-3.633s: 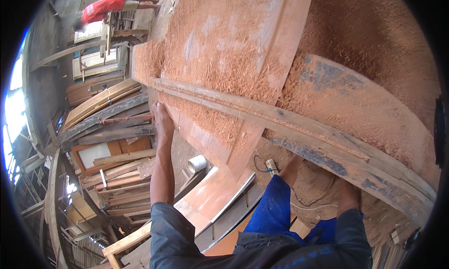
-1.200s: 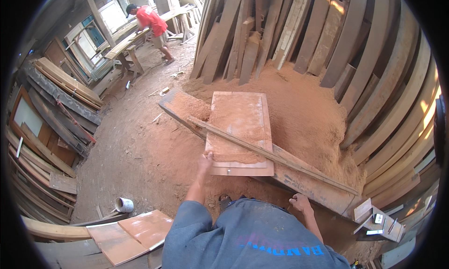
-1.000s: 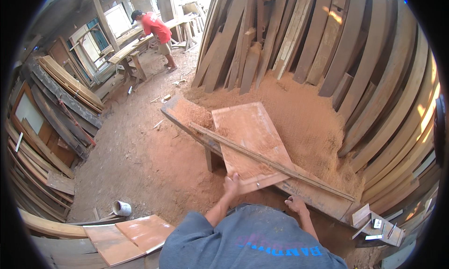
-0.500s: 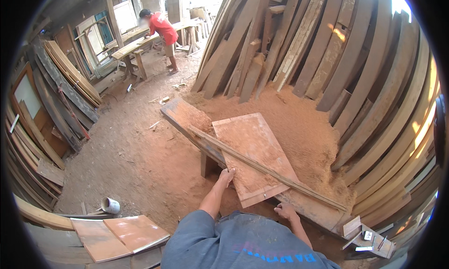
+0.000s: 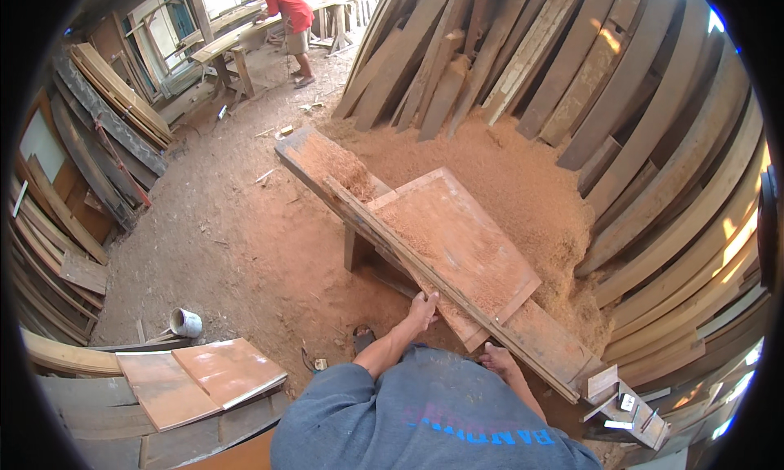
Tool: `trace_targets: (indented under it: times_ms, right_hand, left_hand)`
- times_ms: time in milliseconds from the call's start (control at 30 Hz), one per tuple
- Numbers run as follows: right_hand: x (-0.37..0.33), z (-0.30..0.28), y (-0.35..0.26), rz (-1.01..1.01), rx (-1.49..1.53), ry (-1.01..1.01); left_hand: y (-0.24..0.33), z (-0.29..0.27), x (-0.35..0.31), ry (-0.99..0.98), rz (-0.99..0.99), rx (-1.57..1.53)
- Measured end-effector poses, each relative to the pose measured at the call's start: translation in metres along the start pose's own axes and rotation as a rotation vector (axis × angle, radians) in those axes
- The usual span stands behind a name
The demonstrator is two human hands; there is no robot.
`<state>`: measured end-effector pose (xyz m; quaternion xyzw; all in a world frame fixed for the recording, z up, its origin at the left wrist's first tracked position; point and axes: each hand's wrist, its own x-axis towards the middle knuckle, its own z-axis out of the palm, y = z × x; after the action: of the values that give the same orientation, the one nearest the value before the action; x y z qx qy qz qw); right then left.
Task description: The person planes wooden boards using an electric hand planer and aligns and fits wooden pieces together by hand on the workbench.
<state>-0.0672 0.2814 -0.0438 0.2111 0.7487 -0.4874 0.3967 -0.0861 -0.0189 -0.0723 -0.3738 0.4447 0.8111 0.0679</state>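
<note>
A long narrow wooden strip (image 5: 392,243) slants along the near side of the sawdust-covered bench plank (image 5: 306,155). It crosses a flat reddish-brown wood panel (image 5: 457,233) that lies askew on the bench, with wood shavings on its face. My left hand (image 5: 423,309) is closed on the near edge of the strip, about midway along it. Farther right, by the panel's near corner, my right hand (image 5: 498,360) is curled at the strip's edge. Its fingertips are partly hidden, so whether it grips the strip is unclear.
Sawdust (image 5: 523,184) is heaped beyond the bench, before leaning planks (image 5: 563,70). Two brown panels (image 5: 224,370) lie at lower left near a white bucket (image 5: 186,323). Small tools (image 5: 627,403) rest at the bench's right end. A person in red (image 5: 287,4) works at a far bench.
The strip has come toward me, from across the panel to the bench's near side. My left hand has shifted right and now grips the strip. The view has tilted slightly.
</note>
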Motion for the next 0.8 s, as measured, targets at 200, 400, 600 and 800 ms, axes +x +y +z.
trace_targets:
  times_ms: [200,400,600,800]
  right_hand:
    - [0.075,-0.005,0.063,-0.235,0.189,-0.177]
    - [0.034,-0.004,-0.032,0.065,0.525,0.106]
    - [0.028,-0.002,-0.031,-0.050,0.916,0.255]
    - [0.021,-0.016,-0.002,-0.379,0.091,0.463]
  left_hand:
    - [0.059,0.006,0.017,-0.039,-0.109,0.069]
    - [0.095,-0.037,0.053,-0.145,0.058,0.039]
    - [0.067,-0.034,0.051,-0.148,0.158,-0.102]
    - [0.015,-0.008,0.017,-0.048,0.133,0.056]
